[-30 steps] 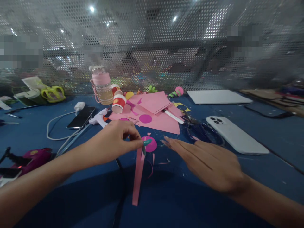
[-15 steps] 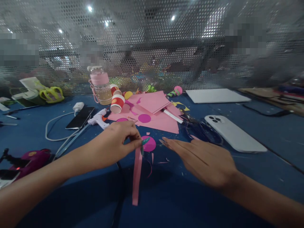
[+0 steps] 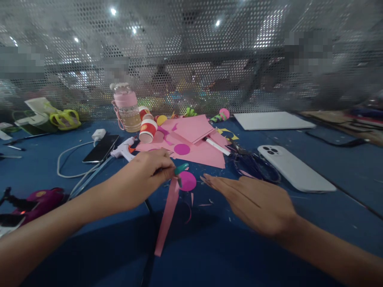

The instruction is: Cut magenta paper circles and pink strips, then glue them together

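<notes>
My left hand (image 3: 152,173) pinches the top end of a long pink paper strip (image 3: 166,219) between thumb and finger. The strip hangs down toward me, its lower end slanting left. Just beyond the fingertips, a magenta paper circle (image 3: 188,181) lies flat on the blue table. My right hand (image 3: 257,201) rests on the table with fingers stretched out together, holding nothing, its fingertips a little right of the circle. Dark blue-handled scissors (image 3: 257,167) lie behind the right hand. Thin paper scraps (image 3: 205,205) are scattered between the hands.
Pink paper sheets (image 3: 194,129), another magenta circle (image 3: 182,149) and a white marker (image 3: 218,146) lie ahead. A bottle (image 3: 127,111), paper cup (image 3: 147,131), glue gun (image 3: 124,149) and black phone (image 3: 101,148) stand or lie left. A white phone (image 3: 295,169) lies right, before a perforated metal screen (image 3: 191,59).
My left hand has shifted slightly left, and the lower end of the pink strip has swung left. My right hand has hardly moved.
</notes>
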`<control>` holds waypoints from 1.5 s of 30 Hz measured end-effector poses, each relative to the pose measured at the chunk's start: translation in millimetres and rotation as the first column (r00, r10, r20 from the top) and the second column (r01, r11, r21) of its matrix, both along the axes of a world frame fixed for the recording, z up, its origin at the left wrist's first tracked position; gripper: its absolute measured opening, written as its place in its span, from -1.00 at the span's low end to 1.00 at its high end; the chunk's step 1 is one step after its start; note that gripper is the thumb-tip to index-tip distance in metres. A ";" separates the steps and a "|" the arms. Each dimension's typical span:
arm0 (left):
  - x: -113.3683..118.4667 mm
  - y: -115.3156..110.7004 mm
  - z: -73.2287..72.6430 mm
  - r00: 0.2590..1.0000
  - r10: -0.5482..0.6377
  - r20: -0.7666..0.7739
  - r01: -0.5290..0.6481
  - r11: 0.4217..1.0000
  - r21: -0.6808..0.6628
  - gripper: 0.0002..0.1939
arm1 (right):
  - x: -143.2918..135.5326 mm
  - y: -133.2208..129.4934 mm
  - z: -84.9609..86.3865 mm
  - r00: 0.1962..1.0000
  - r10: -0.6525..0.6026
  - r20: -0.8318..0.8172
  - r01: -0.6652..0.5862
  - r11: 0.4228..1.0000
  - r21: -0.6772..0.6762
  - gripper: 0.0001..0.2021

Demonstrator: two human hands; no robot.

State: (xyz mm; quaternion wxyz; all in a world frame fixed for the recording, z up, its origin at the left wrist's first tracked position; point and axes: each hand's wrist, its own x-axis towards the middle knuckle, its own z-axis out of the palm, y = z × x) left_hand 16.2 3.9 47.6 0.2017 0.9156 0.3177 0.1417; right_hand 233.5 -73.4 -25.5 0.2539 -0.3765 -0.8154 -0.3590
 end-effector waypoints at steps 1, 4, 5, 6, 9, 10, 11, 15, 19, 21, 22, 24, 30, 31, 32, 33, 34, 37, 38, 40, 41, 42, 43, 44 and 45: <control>-0.5 0.8 0.1 1.000 0.000 0.030 0.000 1.000 -0.001 -0.75 | -0.1 0.5 0.2 1.000 0.002 -0.001 -0.002 1.000 0.001 -0.72; -1.3 2.1 -0.9 0.996 -0.012 0.089 0.009 0.999 0.033 -0.71 | 0.2 1.5 0.0 1.000 0.000 -0.003 0.000 1.000 0.000 -0.70; -1.2 2.2 -1.4 0.996 -0.014 0.093 0.009 0.999 0.049 -0.70 | 0.5 1.6 -0.2 1.000 -0.003 -0.001 0.003 1.000 -0.002 -0.70; -1.2 2.1 -1.9 0.995 -0.005 0.098 -0.002 0.998 0.065 -0.71 | 0.7 1.7 -0.5 1.000 -0.005 0.001 0.005 1.000 -0.001 -0.70; -1.4 2.8 -3.5 0.983 0.089 0.160 -0.110 0.986 0.124 -0.82 | 1.5 1.4 -0.7 1.000 0.005 0.008 -0.005 1.000 0.018 -0.69; -1.6 3.7 -4.2 0.973 0.126 0.194 -0.155 0.977 0.143 -0.85 | 1.7 1.4 -0.6 1.000 0.010 0.009 -0.011 1.000 0.026 -0.69; -1.9 5.1 -5.0 0.961 0.156 0.228 -0.194 0.968 0.157 -0.88 | 1.7 1.4 -0.3 1.000 0.013 0.007 -0.014 0.999 0.039 -0.70; -1.6 12.5 -10.3 0.936 0.235 0.260 -0.282 0.947 0.157 -0.81 | 0.6 3.3 2.0 1.000 0.024 0.016 -0.026 0.990 0.136 -0.76; 0.0 16.5 -16.8 0.962 0.196 0.190 -0.220 0.969 0.114 -0.69 | -0.1 6.6 5.1 0.999 0.028 0.031 -0.034 0.974 0.223 -0.84; 0.3 17.5 -18.9 0.971 0.172 0.166 -0.183 0.982 0.054 -0.63 | 0.3 7.5 6.1 0.999 0.021 0.042 -0.031 0.971 0.237 -0.86; 0.2 18.2 -19.6 0.969 0.184 0.167 -0.190 0.982 0.018 -0.61 | 0.5 7.6 6.4 0.999 0.019 0.045 -0.029 0.970 0.241 -0.87; -0.2 19.4 -20.1 0.945 0.240 0.221 -0.236 0.971 -0.045 -0.64 | 0.9 7.7 6.3 0.999 0.018 0.046 -0.029 0.969 0.245 -0.88; 0.5 12.6 -16.3 0.947 0.165 0.276 -0.102 0.969 -0.227 -0.75 | 0.9 7.8 3.3 0.999 -0.016 0.050 0.004 0.969 0.246 -0.84; 0.9 9.7 -15.3 0.966 0.130 0.224 -0.077 0.970 -0.233 -0.71 | 0.8 7.7 3.1 0.999 -0.021 0.050 0.008 0.969 0.246 -0.84; 1.4 6.7 -14.3 0.978 0.111 0.175 -0.070 0.972 -0.223 -0.69 | 0.7 7.5 3.2 0.999 -0.024 0.049 0.011 0.969 0.247 -0.85; 1.9 4.0 -13.4 0.985 0.104 0.135 -0.075 0.976 -0.204 -0.70 | 0.7 7.3 3.4 0.999 -0.024 0.047 0.012 0.969 0.247 -0.85; 2.4 1.7 -12.7 0.989 0.107 0.106 -0.086 0.979 -0.183 -0.70 | 0.6 7.1 3.8 0.999 -0.022 0.041 0.012 0.969 0.249 -0.85; 3.3 -1.8 -12.3 0.988 0.125 0.088 -0.109 0.980 -0.165 -0.73 | 0.3 6.6 5.2 0.999 -0.002 0.033 -0.006 0.968 0.251 -0.86; 3.4 -2.0 -12.6 0.987 0.133 0.094 -0.116 0.979 -0.167 -0.74 | 0.1 6.6 5.5 0.999 0.000 0.036 -0.009 0.968 0.251 -0.86; 3.7 -1.9 -13.5 0.984 0.146 0.102 -0.128 0.978 -0.165 -0.76 | -0.3 6.8 5.9 0.999 0.003 0.043 -0.013 0.970 0.245 -0.83; 3.9 -1.8 -13.9 0.983 0.148 0.106 -0.131 0.979 -0.155 -0.77 | -0.5 7.0 6.0 0.999 0.003 0.044 -0.013 0.971 0.240 -0.82; 4.2 -1.8 -14.2 0.983 0.148 0.109 -0.132 0.981 -0.141 -0.78 | -0.7 7.2 6.0 0.999 0.004 0.040 -0.013 0.971 0.237 -0.80; 4.5 -2.0 -14.2 0.983 0.146 0.111 -0.132 0.983 -0.126 -0.79 | -0.8 7.3 6.0 0.999 0.007 0.034 -0.015 0.972 0.233 -0.78; 4.9 -2.4 -14.2 0.983 0.142 0.112 -0.130 0.985 -0.112 -0.79 | -0.8 7.5 6.0 1.000 0.008 0.028 -0.014 0.973 0.228 -0.76; 5.3 -2.8 -14.1 0.984 0.141 0.113 -0.130 0.987 -0.100 -0.79 | -0.7 7.6 6.0 1.000 0.006 0.020 -0.010 0.974 0.227 -0.75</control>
